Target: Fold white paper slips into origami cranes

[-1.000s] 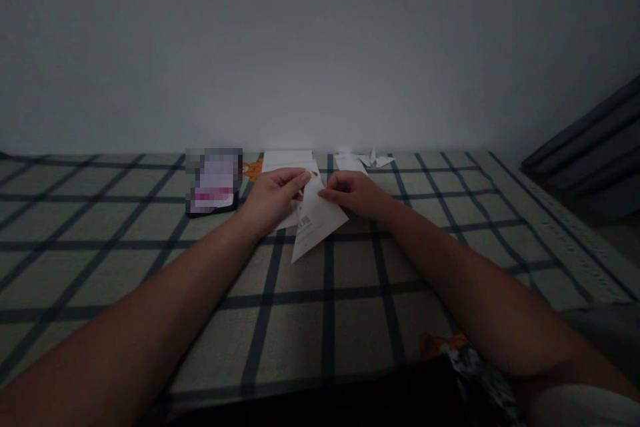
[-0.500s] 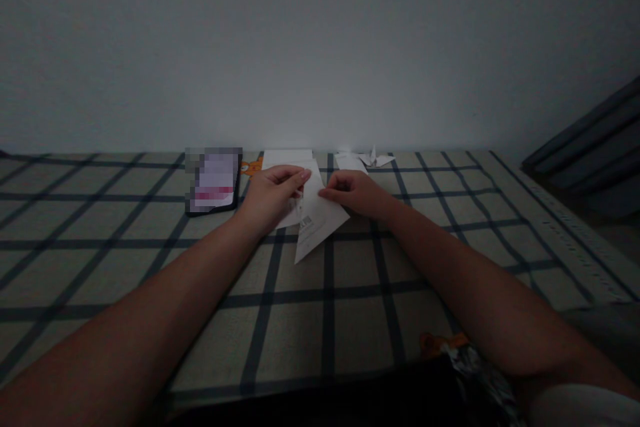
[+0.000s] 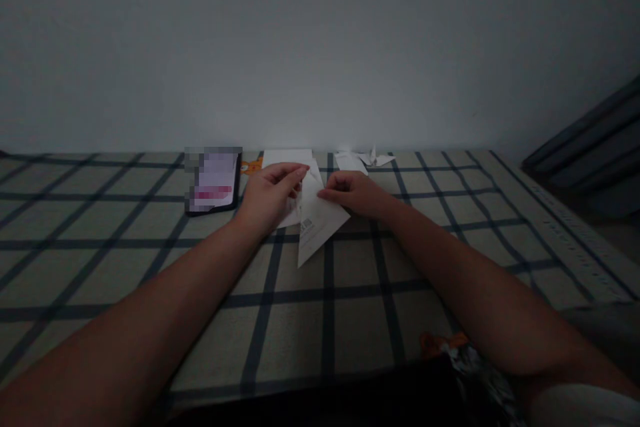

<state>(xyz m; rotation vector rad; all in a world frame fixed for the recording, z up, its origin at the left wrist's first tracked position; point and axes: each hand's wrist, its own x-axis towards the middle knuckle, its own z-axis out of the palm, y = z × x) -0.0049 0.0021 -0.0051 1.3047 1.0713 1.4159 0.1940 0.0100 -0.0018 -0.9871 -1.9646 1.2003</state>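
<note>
Clock centred on the folded paper, twelve toward the wall (image 3: 320,47); all on checked cloth (image 3: 300,333).

Phone (image 3: 215,180), dark-cased, screen lit, image blurred out: between nine and ten, well apart from the paper.

Patch, orange (image 3: 253,165), partly covered: ten, just beside the left hand.

Left hand (image 3: 273,193): ten, bare; thumb and forefinger pinched together at the upper left edge of the folded paper, other fingers bent beneath, partly hidden.

Sheet, white (image 3: 287,156): eleven, flat, beyond the left hand.

Folded paper (image 3: 320,220), white, small print on the near part: between the two hands; long axis roughly twelve to six, sharp tip toward the wearer, second corner jutting at three. Both hands meet it; left nearer the far end, right at the right edge.

Strip, white (image 3: 351,162): between one and two, behind the right hand.

Right hand (image 3: 353,192): two, bare; thumb and forefinger nipping the paper's right edge, remaining fingers curled.

Folded figure, white, pointed (image 3: 377,159): two, near the wall.

Item, orange (image 3: 435,343), nature unclear: between four and five.

Fabric, dark, striped (image 3: 595,153): nearly three, farthest off.
</note>
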